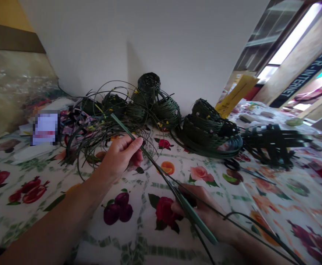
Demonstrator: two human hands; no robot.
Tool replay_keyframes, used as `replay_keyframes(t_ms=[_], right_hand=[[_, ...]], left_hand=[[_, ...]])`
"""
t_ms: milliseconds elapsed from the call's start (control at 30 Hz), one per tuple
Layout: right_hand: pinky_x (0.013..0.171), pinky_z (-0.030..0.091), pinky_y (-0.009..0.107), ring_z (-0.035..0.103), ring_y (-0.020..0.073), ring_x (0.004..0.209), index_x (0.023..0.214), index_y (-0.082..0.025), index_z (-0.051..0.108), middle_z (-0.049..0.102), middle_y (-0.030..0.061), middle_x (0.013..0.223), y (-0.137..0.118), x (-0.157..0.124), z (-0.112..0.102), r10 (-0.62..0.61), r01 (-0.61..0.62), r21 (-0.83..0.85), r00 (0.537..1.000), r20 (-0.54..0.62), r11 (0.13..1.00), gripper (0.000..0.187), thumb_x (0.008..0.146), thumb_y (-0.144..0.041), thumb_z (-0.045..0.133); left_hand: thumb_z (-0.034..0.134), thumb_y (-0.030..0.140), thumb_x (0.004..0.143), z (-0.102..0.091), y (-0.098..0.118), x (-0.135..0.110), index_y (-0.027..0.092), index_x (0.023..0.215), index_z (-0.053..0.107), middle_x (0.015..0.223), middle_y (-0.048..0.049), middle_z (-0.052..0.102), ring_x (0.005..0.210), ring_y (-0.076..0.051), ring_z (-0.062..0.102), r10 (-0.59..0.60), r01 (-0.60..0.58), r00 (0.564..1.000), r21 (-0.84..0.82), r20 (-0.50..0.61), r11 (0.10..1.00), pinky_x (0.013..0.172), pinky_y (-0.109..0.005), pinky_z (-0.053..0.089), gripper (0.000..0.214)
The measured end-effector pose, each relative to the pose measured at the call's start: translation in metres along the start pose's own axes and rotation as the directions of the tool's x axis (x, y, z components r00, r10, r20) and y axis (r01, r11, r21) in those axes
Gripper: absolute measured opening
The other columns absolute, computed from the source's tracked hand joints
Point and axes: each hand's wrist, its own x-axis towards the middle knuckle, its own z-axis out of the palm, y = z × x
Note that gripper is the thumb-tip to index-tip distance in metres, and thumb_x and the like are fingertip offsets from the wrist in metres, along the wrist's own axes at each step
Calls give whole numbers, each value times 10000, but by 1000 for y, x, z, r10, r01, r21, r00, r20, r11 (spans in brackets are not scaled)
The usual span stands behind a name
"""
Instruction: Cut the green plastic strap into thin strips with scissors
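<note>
Long dark green weaving strips (153, 161) run slantwise between my hands. My left hand (126, 151) pinches them between thumb and fingers, and a lighter flat end sticks out beyond the thumb. Nearer to me and to the right, my right hand (202, 206) is closed round the same strips; its fingers are partly hidden behind them. A wider, paler green end hangs down below this hand, and thin strands trail off to the lower right. Just past my left hand lies a tangle of thin green strands (94, 141).
Several small woven green baskets (166, 110) stand along the white wall. Stacked baskets (213, 127) sit right of them, beside a flat woven piece (276, 141). Scissors (249, 171) lie on the flowered tablecloth (91, 206). A phone-like object (45, 129) is at left, a yellow packet (236, 94) at right.
</note>
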Motion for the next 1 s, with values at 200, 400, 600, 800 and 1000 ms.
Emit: replay_keyframes(t_ms=[200,400,600,800,1000], right_hand=[[512,313,238,376,119,586,662,-199,449,427,-50,629,-4,-1,1,-6,6,18,1000,0,1000,302,859,-334,633],[512,357,251,451,149,603,666,-205,513,507,-18,640,-2,-3,2,-61,60,-30,997,-44,998,247,836,-329,642],[495,303,228,380,111,566,659,-191,492,453,-50,597,3,-2,4,-25,25,5,1000,-16,1000,269,848,-289,655],[504,356,227,451,134,586,680,-200,537,503,-31,618,7,-3,1,-11,11,-2,998,-56,1000,285,835,-406,659],[511,375,230,461,136,589,689,-199,546,507,-26,629,3,-2,0,7,-9,-29,999,-46,1000,307,830,-451,651]], left_hand=[[664,323,813,1,2,-1,163,626,555,480,6,582,381,-79,505,-2,2,1000,-38,3,999,384,-183,382,270],[658,321,816,0,1,0,165,612,549,476,12,576,379,-75,501,5,-5,1000,-37,6,999,385,-181,377,279],[658,320,813,2,2,-1,163,627,543,479,14,582,384,-79,510,-10,10,1000,-40,-4,999,399,-181,388,270],[649,346,819,1,8,-2,162,603,514,490,-9,598,399,-96,535,-45,44,999,-53,-9,998,415,-197,418,314],[662,351,815,-5,8,2,167,608,525,488,13,569,400,-84,520,32,-34,998,-39,-49,999,409,-183,414,310]])
